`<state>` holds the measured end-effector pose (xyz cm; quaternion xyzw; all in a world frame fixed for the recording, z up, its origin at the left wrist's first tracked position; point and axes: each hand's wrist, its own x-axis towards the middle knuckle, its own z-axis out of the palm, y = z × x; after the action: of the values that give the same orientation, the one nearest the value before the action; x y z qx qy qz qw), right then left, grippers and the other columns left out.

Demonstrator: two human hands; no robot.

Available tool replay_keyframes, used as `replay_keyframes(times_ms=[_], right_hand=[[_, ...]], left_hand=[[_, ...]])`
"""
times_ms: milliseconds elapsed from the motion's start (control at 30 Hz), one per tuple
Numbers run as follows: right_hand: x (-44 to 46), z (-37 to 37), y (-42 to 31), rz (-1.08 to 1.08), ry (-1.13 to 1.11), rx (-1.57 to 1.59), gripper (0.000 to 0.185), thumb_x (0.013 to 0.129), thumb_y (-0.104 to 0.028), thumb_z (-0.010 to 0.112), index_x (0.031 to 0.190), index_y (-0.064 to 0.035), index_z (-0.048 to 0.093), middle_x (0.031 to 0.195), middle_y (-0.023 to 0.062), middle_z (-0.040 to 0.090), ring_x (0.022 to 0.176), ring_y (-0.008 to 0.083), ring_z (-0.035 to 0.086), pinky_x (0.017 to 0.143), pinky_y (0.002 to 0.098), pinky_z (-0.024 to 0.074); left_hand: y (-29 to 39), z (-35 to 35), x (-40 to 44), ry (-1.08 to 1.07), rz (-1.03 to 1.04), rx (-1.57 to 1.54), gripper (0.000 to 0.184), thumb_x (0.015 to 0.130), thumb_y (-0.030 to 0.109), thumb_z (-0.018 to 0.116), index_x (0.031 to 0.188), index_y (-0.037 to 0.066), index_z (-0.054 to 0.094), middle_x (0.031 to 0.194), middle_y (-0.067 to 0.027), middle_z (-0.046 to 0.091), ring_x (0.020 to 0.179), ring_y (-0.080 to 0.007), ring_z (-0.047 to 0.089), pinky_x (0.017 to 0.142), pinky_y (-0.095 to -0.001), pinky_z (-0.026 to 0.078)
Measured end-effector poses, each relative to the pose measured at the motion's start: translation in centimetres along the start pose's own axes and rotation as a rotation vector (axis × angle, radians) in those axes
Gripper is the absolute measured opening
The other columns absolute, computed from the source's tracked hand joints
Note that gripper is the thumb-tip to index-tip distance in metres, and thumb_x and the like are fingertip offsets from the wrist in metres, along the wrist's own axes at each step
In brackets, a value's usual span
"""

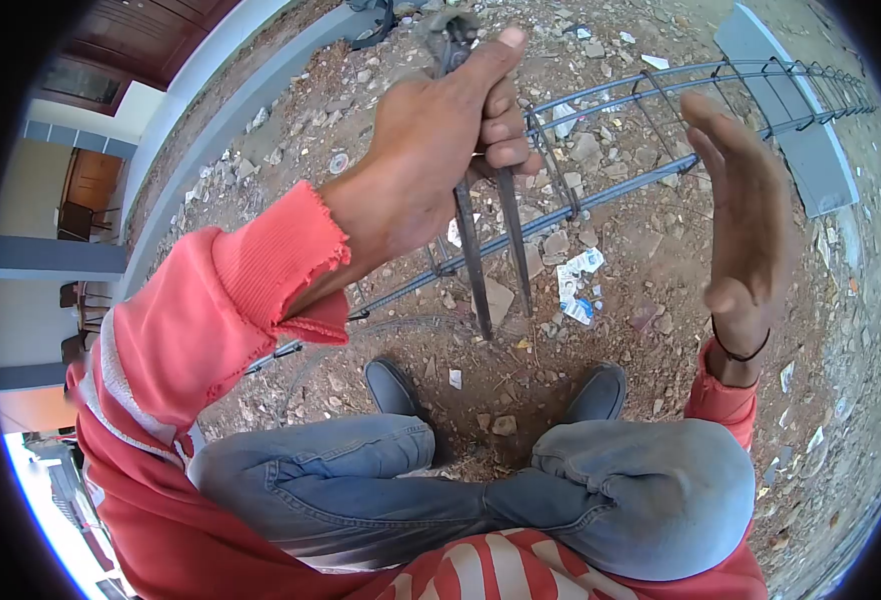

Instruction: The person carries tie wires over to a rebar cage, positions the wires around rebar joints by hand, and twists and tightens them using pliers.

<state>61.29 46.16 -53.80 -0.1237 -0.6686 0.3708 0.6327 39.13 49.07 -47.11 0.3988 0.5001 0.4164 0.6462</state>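
Observation:
My left hand is closed around a pair of dark metal pincers. Their worn jaws point up past my thumb, and the two long handles hang down below my fist, slightly apart. Beyond and beneath them runs a long steel rebar cage with square stirrups along it. Part of the cage is hidden behind my left hand and forearm. On the right, my right hand is raised near the cage, fingers stretched and thumb apart, with nothing in it. A dark band circles that wrist.
A flat grey board lies under the cage's far right end. Rubble and paper scraps cover the dirt around my shoes. A raised concrete edge and a building with wooden doors stand at left.

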Motion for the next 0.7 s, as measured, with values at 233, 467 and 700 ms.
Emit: replay_keyframes(times_ms=[233,467,700], right_hand=[[-10.4,-2.4,0.7,0.894,-0.127,-0.139,0.030,0.102,-0.026,0.052,0.096,0.0008,0.064,0.069,0.0037,0.059,0.060,0.0091,0.055,0.055,0.0266,0.0426],[-21.1,-7.3,-6.5,0.928,0.148,-0.549,0.032,0.102,-0.027,0.054,0.094,0.0017,0.065,0.071,0.0046,0.059,0.057,0.0076,0.051,0.051,0.0239,0.0344],[-35.0,-6.0,-11.0,1.172,0.558,-0.596,0.028,0.101,-0.027,0.055,0.102,-0.0014,0.066,0.059,-0.0052,0.040,0.050,0.0042,0.036,0.047,0.0240,0.0258]], left_hand=[[-1.4,6.9,1.1,-0.126,0.004,-0.303,0.040,0.099,0.039,0.055,0.073,0.010,0.044,0.060,0.0011,0.042,0.048,-0.0122,0.046,0.055,-0.0365,0.052],[-10.6,11.3,3.1,-0.132,-0.254,-0.754,0.042,0.099,0.041,0.056,0.072,0.014,0.040,0.061,0.0039,0.036,0.051,-0.0103,0.040,0.066,-0.0368,0.052],[-24.3,20.7,6.0,0.023,-0.453,-0.954,0.041,0.096,0.044,0.061,0.075,0.012,0.047,0.063,0.0014,0.042,0.051,-0.0129,0.041,0.058,-0.0369,0.046]])
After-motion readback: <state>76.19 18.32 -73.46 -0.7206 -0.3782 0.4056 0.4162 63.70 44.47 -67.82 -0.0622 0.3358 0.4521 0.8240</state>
